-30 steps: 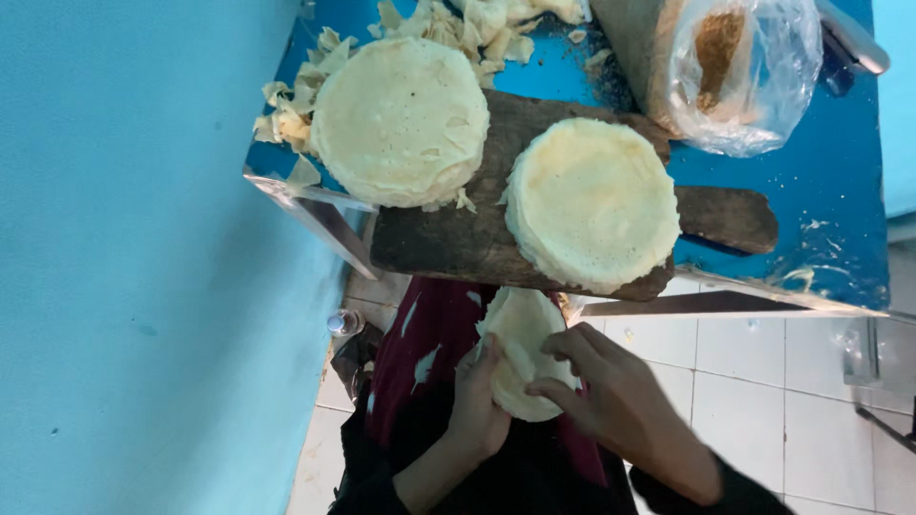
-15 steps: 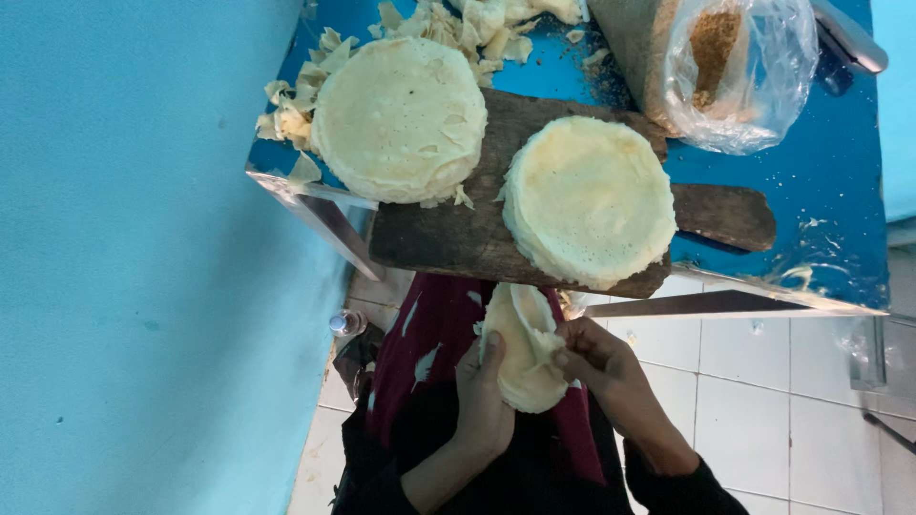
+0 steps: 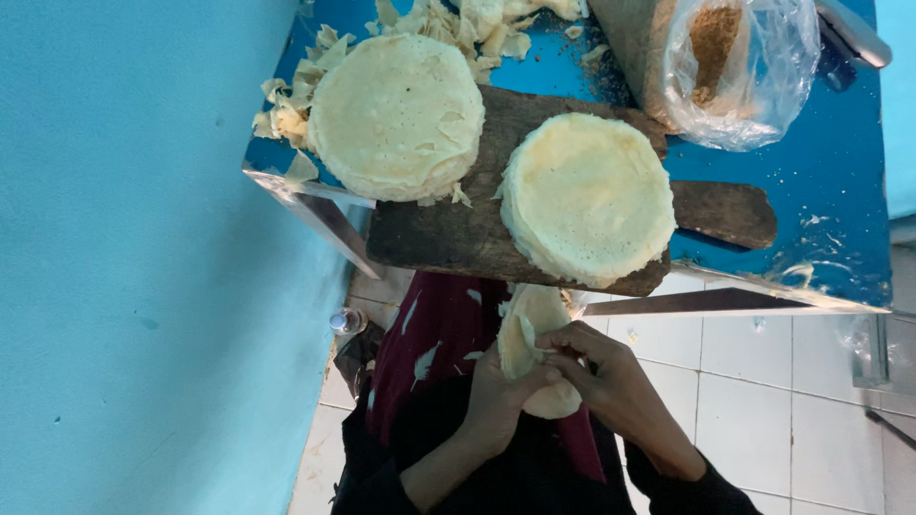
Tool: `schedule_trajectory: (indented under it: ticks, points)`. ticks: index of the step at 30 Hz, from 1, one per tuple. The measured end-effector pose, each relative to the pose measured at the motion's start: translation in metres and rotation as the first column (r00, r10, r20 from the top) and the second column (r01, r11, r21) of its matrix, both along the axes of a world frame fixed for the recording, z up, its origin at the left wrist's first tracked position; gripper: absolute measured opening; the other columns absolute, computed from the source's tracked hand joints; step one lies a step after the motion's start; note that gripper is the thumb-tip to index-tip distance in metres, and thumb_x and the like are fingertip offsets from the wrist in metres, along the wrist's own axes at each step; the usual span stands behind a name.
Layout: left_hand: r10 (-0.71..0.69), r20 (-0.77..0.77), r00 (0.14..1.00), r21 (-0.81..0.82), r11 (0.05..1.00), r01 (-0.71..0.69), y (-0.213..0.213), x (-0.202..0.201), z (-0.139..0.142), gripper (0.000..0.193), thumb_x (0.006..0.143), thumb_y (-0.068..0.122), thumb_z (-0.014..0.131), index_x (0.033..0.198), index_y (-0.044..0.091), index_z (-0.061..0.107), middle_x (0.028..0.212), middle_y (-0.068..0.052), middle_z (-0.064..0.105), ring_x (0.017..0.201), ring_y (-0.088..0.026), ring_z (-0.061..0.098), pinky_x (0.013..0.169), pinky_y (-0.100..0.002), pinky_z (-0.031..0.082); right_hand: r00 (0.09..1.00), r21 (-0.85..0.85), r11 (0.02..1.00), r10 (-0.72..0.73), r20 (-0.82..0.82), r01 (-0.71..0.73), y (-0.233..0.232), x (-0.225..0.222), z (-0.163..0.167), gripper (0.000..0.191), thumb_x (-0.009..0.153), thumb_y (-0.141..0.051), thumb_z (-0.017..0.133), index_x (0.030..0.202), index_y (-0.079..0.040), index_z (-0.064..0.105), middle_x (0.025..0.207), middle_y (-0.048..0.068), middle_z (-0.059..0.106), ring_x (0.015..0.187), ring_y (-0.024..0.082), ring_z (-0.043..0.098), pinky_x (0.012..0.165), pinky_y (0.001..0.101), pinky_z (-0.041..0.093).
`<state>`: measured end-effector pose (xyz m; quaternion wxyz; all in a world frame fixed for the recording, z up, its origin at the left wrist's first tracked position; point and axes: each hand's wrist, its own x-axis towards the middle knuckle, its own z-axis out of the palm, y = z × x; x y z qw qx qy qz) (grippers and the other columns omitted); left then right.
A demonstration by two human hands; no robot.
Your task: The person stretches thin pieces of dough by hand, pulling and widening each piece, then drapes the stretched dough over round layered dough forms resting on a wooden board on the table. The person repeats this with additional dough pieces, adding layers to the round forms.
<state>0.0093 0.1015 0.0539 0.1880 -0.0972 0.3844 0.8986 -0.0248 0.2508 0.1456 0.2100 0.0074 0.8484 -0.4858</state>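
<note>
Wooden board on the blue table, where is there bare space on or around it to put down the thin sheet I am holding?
The wooden board is bare only in its strip between and below the left stack and right stack. Blue table is bare right of the plastic bag, above the board's handle. The far edge is crowded with scraps.

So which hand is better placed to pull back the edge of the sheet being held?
Right, probably: the right hand has its fingertips pinched on the edge of the pale round sheet, while the left hand only cradles it underneath.
</note>
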Motion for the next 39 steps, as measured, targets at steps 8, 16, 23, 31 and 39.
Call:
schedule_trajectory:
  ticks: [8, 16, 23, 31, 39]
  points:
    - [0.003, -0.051, 0.999, -0.144, 0.99, -0.01, -0.006, -0.002, 0.002, 0.033, 0.096, 0.014, 0.064, 0.126, -0.002, 0.064, 0.109, -0.009, 0.073, 0.098, -0.015, 0.071, 0.088, -0.032, 0.06, 0.997, 0.03, 0.999, 0.039, 0.06, -0.041, 0.023, -0.007, 0.002, 0.027, 0.089, -0.012, 0.071, 0.114, -0.003, 0.077, 0.096, 0.006, 0.074, 0.09, 0.014, 0.069, 0.081, 0.0299, 0.056]
    - [0.018, 0.032, 0.999, -0.262, 0.965, -0.01, -0.003, -0.006, 0.007, 0.036, 0.09, 0.012, 0.065, 0.123, 0.0, 0.064, 0.103, -0.01, 0.075, 0.091, -0.015, 0.075, 0.081, -0.031, 0.063, 0.995, -0.066, 0.996, 0.053, -0.081, -0.059, 0.028, -0.008, -0.01, 0.014, 0.094, -0.009, 0.064, 0.101, -0.001, 0.073, 0.098, 0.004, 0.072, 0.091, 0.014, 0.067, 0.082, 0.0293, 0.055]
    - [0.169, -0.005, 0.986, -0.29, 0.943, -0.163, 0.0, -0.003, 0.003, 0.028, 0.092, 0.013, 0.067, 0.116, -0.002, 0.07, 0.099, -0.009, 0.077, 0.088, -0.014, 0.071, 0.078, -0.029, 0.059, 0.974, -0.166, 0.961, -0.227, -0.002, 0.223, 0.043, -0.01, -0.038, 0.018, 0.099, -0.009, 0.059, 0.111, 0.0, 0.069, 0.095, 0.009, 0.072, 0.086, 0.017, 0.068, 0.08, 0.0318, 0.058]
    - [0.181, -0.051, 0.982, -0.272, 0.944, -0.189, 0.002, -0.005, -0.005, 0.028, 0.1, 0.023, 0.062, 0.112, -0.001, 0.07, 0.096, -0.007, 0.075, 0.087, -0.01, 0.071, 0.078, -0.028, 0.06, 0.967, -0.238, 0.943, -0.2, 0.16, 0.234, 0.024, 0.001, -0.058, 0.042, 0.092, -0.014, 0.072, 0.13, -0.008, 0.055, 0.102, 0.009, 0.069, 0.09, 0.014, 0.069, 0.077, 0.0295, 0.059]
    - [0.207, 0.027, 0.978, -0.211, 0.957, -0.197, -0.005, -0.002, 0.003, 0.039, 0.101, 0.033, 0.059, 0.115, -0.001, 0.069, 0.1, -0.009, 0.075, 0.09, -0.012, 0.071, 0.08, -0.03, 0.059, 0.926, -0.382, 0.844, -0.352, 0.135, 0.377, 0.055, -0.013, -0.077, 0.034, 0.08, -0.001, 0.061, 0.113, 0.004, 0.067, 0.106, 0.014, 0.07, 0.087, 0.02, 0.068, 0.074, 0.0323, 0.057]
